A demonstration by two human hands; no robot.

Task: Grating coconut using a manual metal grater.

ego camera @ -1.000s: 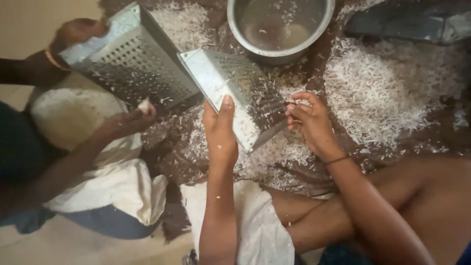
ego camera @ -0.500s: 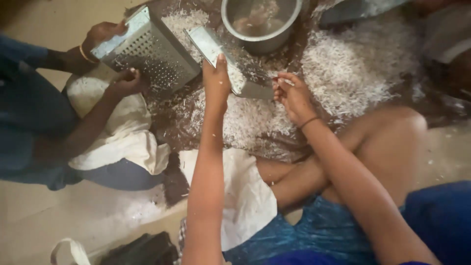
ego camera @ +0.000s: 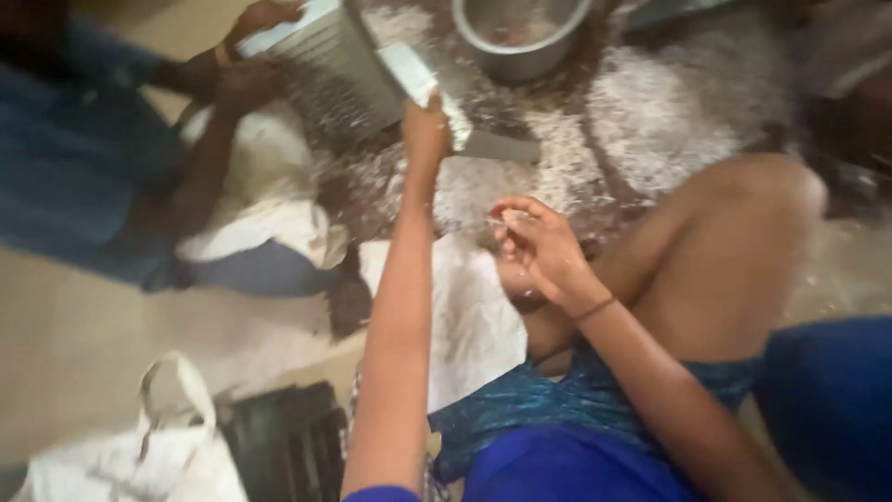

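My left hand (ego camera: 426, 132) is stretched forward and grips a flat metal grater (ego camera: 416, 76) that leans over a heap of white shreds (ego camera: 650, 130) on the floor. My right hand (ego camera: 541, 246) is nearer my knee, away from the grater, its fingers pinched on a small white piece (ego camera: 508, 219). A white cloth (ego camera: 474, 321) lies under my left forearm.
A person on the left steadies a metal box grater (ego camera: 330, 70) with one hand (ego camera: 265, 17) on top and rubs its side with the other hand (ego camera: 243, 84). A metal bowl (ego camera: 520, 37) stands beyond it. A white bag (ego camera: 158, 446) and a dark crate (ego camera: 288, 446) lie near left.
My right hand has drawn back from the grater toward my knee. The view has tilted down and back, so more of my legs and the floor shows.
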